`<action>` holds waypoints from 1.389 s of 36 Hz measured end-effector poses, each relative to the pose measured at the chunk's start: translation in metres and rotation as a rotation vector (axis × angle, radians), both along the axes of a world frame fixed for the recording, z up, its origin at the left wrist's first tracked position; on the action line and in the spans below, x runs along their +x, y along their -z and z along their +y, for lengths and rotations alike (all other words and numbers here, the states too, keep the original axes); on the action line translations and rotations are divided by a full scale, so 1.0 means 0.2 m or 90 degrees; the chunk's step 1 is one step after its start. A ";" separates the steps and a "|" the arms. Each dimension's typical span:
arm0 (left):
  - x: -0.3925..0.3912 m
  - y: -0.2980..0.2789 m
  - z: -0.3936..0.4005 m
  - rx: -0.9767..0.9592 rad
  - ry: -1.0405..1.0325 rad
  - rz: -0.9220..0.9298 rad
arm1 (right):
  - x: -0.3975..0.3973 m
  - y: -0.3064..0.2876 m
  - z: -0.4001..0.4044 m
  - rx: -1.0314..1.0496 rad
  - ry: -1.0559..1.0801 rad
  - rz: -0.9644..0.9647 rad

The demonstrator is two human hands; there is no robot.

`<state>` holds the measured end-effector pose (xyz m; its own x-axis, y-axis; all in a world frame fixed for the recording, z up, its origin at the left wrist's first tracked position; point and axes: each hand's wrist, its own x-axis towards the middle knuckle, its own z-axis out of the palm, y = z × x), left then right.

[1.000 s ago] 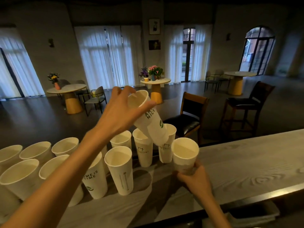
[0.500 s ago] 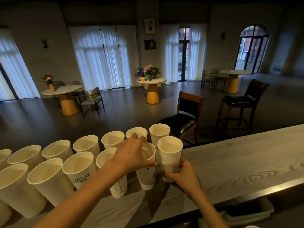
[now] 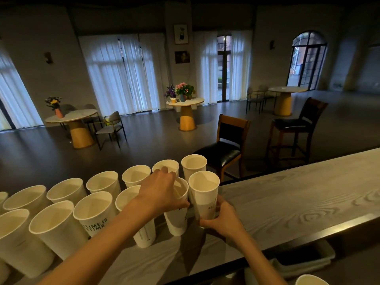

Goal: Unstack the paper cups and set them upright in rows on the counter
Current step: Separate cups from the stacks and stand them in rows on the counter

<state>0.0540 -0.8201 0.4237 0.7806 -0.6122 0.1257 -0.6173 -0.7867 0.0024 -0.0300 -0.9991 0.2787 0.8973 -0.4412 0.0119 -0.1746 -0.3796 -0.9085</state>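
Nearest the camera, both forearms reach out over the grey wood-grain surface (image 3: 287, 194). The right hand (image 3: 223, 220) curls round the lower part of a paper cup (image 3: 204, 194) at the right end of the front row, fingers wrapped on its base; whether that is one cup or the rest of the nested stack cannot be told. The left hand (image 3: 159, 191) grips the rim of the neighbouring cup (image 3: 177, 219) from above, fingertips hooked over the edge.

A second ago that left-hand cup was up in the air and tilted, freshly pulled away; half a second ago it was coming down into the gap; now it stands nearly upright on the surface, just beside the cup in the right hand. One more cup has therefore joined the front row, and letting go looks like the next step.

To the left, the front row runs on through a cup printed "TIME IS TIME" (image 3: 95, 214), with the back row (image 3: 135, 175) of upright cups behind it. Beyond the surface stand a black-seated chair (image 3: 228, 145) and round tables with flowers (image 3: 185, 90).
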 end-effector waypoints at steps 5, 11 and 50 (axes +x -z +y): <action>0.00 -0.02 0.00 -0.004 -0.013 -0.001 | -0.06 -0.02 0.01 0.026 0.008 0.020; -0.02 -0.04 0.02 -0.020 -0.020 0.015 | -0.13 -0.10 -0.01 0.008 -0.021 0.012; -0.13 -0.07 0.07 -0.032 -0.021 -0.003 | -0.40 -0.22 -0.03 -0.071 -0.013 0.022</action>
